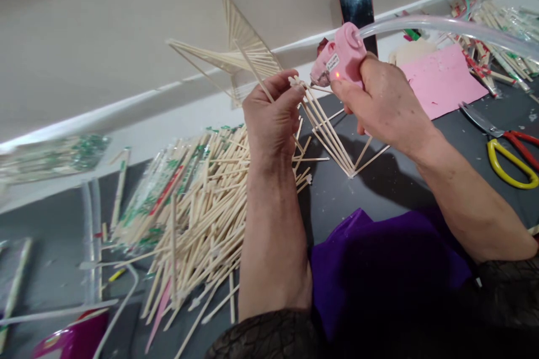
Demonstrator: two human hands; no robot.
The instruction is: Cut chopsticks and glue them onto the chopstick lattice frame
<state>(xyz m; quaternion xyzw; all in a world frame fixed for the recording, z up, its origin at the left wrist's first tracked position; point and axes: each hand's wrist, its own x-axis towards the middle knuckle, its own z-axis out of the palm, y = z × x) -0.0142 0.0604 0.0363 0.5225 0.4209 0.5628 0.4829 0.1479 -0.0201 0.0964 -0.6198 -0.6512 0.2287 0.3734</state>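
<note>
My right hand (381, 95) is wrapped round a pink glue gun (351, 56), its nozzle pointing left and a small orange light glowing on its side. Right at the nozzle tip, my left hand (275, 106) pinches the top of a frame of thin wooden sticks (332, 140), where whitish glue shows at the joint. The frame slants down to a lower joint on the dark table. One loose-looking stick (255, 74) passes between the fingers of my left hand. Behind that hand stands a fanned wooden stick structure (246, 56).
Loose sticks (210, 219) are heaped left of my left forearm, beside wrapped chopsticks (155, 196). A phone (356, 0) leans near the wall. Pink paper (446, 81) and scissors (505, 146) lie right; purple cloth (349, 258) is in front of me.
</note>
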